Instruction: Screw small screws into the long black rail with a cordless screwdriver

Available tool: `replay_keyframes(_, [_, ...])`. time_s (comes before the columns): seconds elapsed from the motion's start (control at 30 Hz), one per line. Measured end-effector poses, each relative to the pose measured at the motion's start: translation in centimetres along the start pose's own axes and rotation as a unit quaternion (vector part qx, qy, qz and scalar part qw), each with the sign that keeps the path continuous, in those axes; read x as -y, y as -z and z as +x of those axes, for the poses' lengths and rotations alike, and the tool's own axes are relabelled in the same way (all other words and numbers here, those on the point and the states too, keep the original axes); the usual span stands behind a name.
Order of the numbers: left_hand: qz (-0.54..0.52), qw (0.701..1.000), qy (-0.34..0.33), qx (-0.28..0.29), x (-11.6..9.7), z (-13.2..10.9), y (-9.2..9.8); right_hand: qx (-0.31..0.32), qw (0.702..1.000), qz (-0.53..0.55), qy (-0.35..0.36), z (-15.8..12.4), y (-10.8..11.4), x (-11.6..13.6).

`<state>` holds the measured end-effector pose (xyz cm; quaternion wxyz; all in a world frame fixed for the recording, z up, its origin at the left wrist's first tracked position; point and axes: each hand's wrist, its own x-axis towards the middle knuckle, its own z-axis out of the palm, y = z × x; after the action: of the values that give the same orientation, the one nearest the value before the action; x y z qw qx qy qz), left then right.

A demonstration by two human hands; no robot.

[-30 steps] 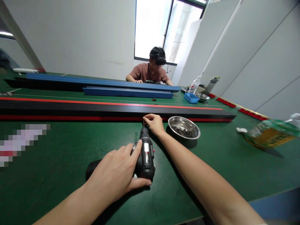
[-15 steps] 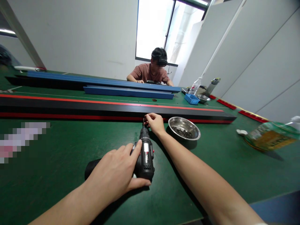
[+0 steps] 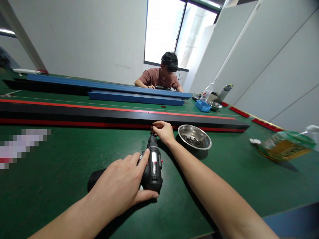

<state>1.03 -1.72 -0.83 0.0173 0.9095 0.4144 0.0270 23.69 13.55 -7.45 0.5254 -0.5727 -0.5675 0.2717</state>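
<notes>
My left hand (image 3: 122,179) is wrapped round a black cordless drill (image 3: 154,166) that lies on its side, its bit pointing away from me at the near side of a long black and red bar (image 3: 119,116). At the tip of the bit, the fingers of my right hand (image 3: 163,131) are pinched together; whatever they hold is too small and hidden to make out. Just right of that hand stands a steel bowl (image 3: 205,141) with many small dark screws (image 3: 191,141) in it.
Blue bars (image 3: 137,98) lie behind the black one, and a co-worker (image 3: 157,76) sits beyond them. Farther right are a blue basket (image 3: 203,106), a clear bottle (image 3: 207,91) and red strips (image 3: 266,124). A large green-labelled bottle (image 3: 286,146) lies on the green table (image 3: 231,172) at right.
Both hands and the drill keep nearly the same pose. The whole view has shifted slightly, with things appearing a little farther left.
</notes>
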Motion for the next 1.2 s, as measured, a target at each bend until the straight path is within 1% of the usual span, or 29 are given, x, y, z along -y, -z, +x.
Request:
replay_keyframes(0.1, [-0.003,1.0,-0.001,0.001,-0.09,-0.01,0.06,0.008,1.0,-0.002,0.006,-0.02,-0.02,-0.04])
replay_keyframes(0.37, [0.001,1.0,-0.003,-0.006,-0.13,-0.09,-0.19,0.003,0.999,0.028,-0.019,-0.1,-0.1,0.19])
replay_keyframes(0.57, [-0.006,1.0,-0.004,-0.002,-0.36,-0.17,0.0,0.009,0.999,0.043,-0.018,-0.03,-0.08,0.13])
replay_keyframes(0.73, [-0.008,1.0,-0.005,-0.001,-0.45,-0.23,0.01,0.013,0.999,0.024,-0.025,0.09,-0.02,-0.05])
replay_keyframes(1.03, [-0.012,1.0,-0.002,0.001,-0.56,-0.1,0.07,0.018,1.0,0.006,-0.001,0.26,0.12,-0.52])
replay_keyframes(1.2, [-0.015,1.0,0.001,0.008,-0.59,0.0,0.22,0.006,1.0,0.014,0.01,0.27,0.08,-0.55])
